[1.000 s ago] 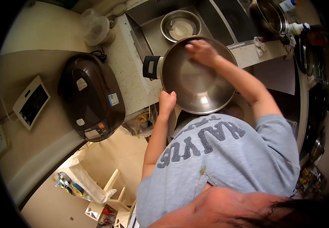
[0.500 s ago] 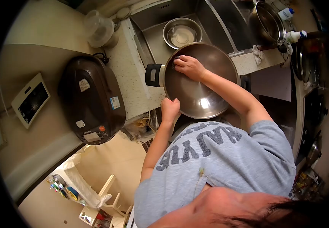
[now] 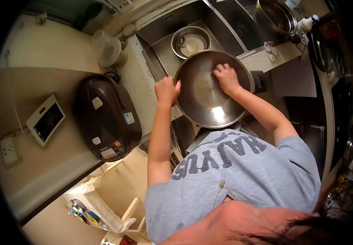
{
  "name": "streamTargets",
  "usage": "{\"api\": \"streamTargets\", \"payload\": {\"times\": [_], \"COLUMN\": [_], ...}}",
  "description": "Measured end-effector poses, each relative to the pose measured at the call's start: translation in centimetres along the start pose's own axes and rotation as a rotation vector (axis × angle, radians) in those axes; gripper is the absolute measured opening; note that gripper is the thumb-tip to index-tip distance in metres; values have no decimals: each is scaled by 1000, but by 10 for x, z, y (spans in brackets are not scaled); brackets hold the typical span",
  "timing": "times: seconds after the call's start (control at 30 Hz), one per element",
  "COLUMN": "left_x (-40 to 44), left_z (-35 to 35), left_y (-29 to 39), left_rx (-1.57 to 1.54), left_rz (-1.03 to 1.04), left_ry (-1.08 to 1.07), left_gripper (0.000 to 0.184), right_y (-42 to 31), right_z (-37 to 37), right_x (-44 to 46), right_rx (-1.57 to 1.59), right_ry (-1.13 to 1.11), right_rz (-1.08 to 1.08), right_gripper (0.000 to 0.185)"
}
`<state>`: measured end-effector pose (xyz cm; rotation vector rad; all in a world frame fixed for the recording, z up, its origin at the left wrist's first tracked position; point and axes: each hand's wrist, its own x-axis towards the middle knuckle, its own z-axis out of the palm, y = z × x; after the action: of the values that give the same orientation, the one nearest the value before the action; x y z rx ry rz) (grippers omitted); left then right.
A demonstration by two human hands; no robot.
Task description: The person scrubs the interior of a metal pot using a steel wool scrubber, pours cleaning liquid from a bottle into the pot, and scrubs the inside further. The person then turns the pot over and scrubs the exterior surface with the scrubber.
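A large steel wok (image 3: 196, 100) is tilted against the front of the sink, its hollow side facing me. My left hand (image 3: 167, 90) is closed around its left side handle, which the fingers hide. Inside the wok, my right hand (image 3: 227, 78) has curled fingers against the inner wall, right of the middle. Something small and dark shows at those fingertips, but I cannot make out what it is. The wok's other black handle (image 3: 259, 81) sticks out at the right. Behind the wok, a steel bowl (image 3: 179, 50) with water stands in the sink (image 3: 156, 34).
A dark rice cooker (image 3: 107, 118) is on the left counter, near clear plastic containers (image 3: 105, 49). At the back right are a steel pot (image 3: 276, 20), a white cloth (image 3: 271, 51) and bottles (image 3: 307, 23). A tablet-like wall panel (image 3: 46, 119) is at far left.
My left hand has moved up from the wok's lower left rim onto its left handle. My right hand has slid from the upper left inside the wok toward the right.
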<state>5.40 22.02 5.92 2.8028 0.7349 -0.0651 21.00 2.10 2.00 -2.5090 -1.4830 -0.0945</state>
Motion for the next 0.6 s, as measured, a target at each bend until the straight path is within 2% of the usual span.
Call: {"api": "streamTargets", "payload": {"times": [0.07, 0.13, 0.2, 0.27, 0.33, 0.4, 0.43, 0.47, 0.53, 0.6], "left_x": [-29, -54, -76, -88, -96, -99, -98, -98, -100, -103], "left_z": [11, 7, 3, 13, 27, 32, 33, 35, 50, 57], "left_y": [11, 24, 33, 34, 38, 37, 37, 37, 35, 33], "left_rx": [-64, -189, -214, -435, -482, -538, -530, -523, -562, -547], "left_rz": [-165, -205, -163, -93, -121, -144, -185, -229, -251, -352], "left_ry": [78, -37, -86, -159, -168, -170, -258, -342, -365, -480], "left_gripper": [28, 29, 30, 34, 34, 34, 33, 32, 32, 34], "right_y": [3, -3, -19, -34, -57, -81, -93, -97, -99, -99], "right_z": [0, 11, 20, 41, 46, 39, 23, 22, 23, 30], "right_x": [4, 8, 12, 21, 17, -8, -26, -35, -45, -19], "right_rx": [68, 124, 414, 643, 856, 979, 984, 990, 1044, 948], "right_ry": [62, 84, 157, 204, 178, 49, 17, 22, 46, 232], "right_rz": [161, 212, 315, 463, 441, 238, 194, 200, 89, 150], "right_gripper": [13, 13, 17, 20, 18, 15, 11, 11, 8, 6]}}
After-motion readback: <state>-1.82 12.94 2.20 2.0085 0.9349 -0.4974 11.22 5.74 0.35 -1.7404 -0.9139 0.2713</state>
